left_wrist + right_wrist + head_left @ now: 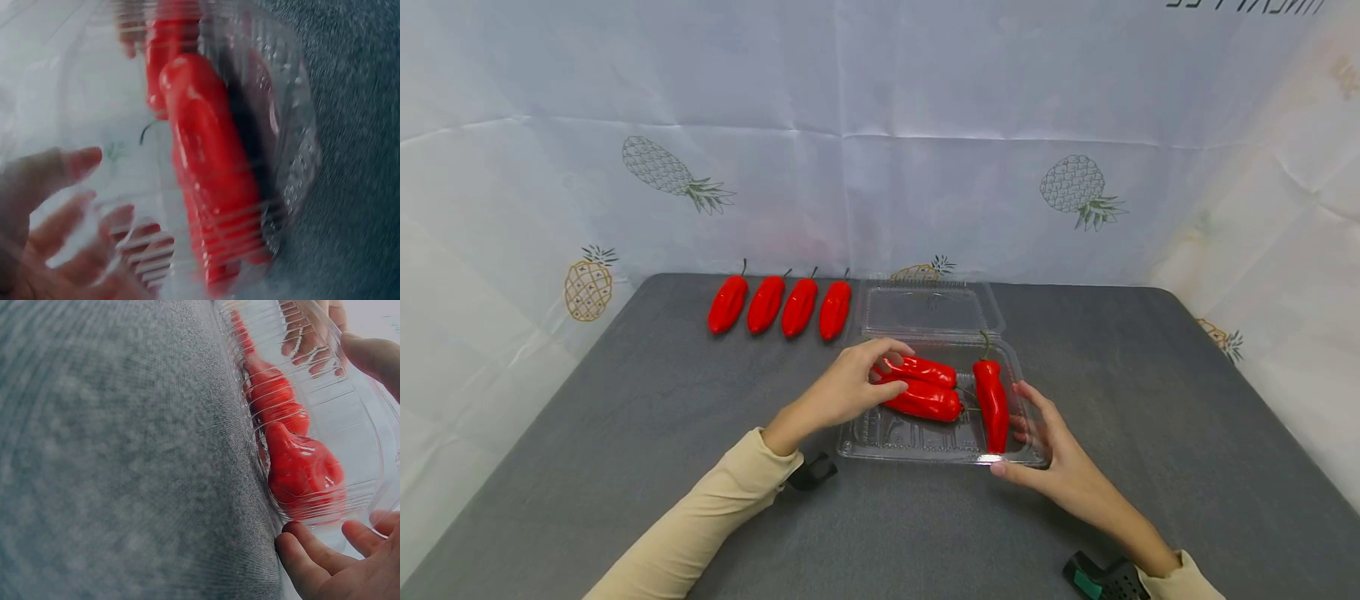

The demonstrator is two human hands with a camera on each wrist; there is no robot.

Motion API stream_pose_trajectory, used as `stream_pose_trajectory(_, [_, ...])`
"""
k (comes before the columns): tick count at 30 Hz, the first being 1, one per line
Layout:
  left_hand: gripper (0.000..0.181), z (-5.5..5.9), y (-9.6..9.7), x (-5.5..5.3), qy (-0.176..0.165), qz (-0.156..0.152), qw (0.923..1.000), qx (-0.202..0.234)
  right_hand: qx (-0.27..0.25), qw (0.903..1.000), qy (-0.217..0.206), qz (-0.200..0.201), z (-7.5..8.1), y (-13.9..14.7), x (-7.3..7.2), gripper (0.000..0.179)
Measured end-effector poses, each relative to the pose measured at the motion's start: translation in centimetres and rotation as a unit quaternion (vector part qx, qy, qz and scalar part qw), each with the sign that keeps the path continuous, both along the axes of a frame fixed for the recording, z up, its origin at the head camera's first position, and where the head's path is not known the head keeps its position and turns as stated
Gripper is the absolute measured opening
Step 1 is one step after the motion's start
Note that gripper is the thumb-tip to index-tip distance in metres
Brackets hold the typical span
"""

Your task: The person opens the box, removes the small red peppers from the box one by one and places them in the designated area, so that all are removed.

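Observation:
A clear plastic clamshell box [910,457] stands on the table with its lid [925,312] folded back. Inside, two red peppers [931,404] lie crosswise, stems pointing right. A third red pepper [992,404] lies lengthwise along the right side. My left hand [850,379] is over the left part of the box, its thumb and bent fingers apart above the left ends of the crosswise peppers, partly covering them. At the front right corner, my right hand [1060,458] grips the box, thumb at the front rim and fingers along the right wall.
Several more red peppers [799,307] lie in a row at the table's back left, stems toward the back. A pale pineapple-print cloth [887,200] hangs behind the grey table [1120,358]. Black devices are strapped at both wrists.

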State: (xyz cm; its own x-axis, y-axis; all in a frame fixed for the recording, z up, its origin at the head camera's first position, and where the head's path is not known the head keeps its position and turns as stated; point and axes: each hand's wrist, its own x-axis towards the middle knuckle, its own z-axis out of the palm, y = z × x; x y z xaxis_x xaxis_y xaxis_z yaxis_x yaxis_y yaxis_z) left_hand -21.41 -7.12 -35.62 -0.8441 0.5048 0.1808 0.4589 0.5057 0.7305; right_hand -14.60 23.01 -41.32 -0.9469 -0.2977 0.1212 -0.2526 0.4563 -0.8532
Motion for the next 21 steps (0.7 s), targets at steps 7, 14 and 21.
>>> stream_pose_trajectory(7, [0.039,-0.6,0.8,0.1,0.011,-0.006,0.9998,-0.016,0.004,1.0,-0.002,-0.001,0.1,0.0,0.0,0.102])
stream_pose_trajectory(14, [0.039,-0.7,1.5,0.2,0.016,-0.011,0.9993,-0.031,0.011,0.9999,-0.001,-0.007,0.2,-0.1,-0.1,0.103])
stream_pose_trajectory(21, [0.04,-1.0,2.0,0.5,0.035,-0.015,0.9976,-0.058,0.005,1.0,0.0,-0.002,0.2,0.0,0.0,0.103])
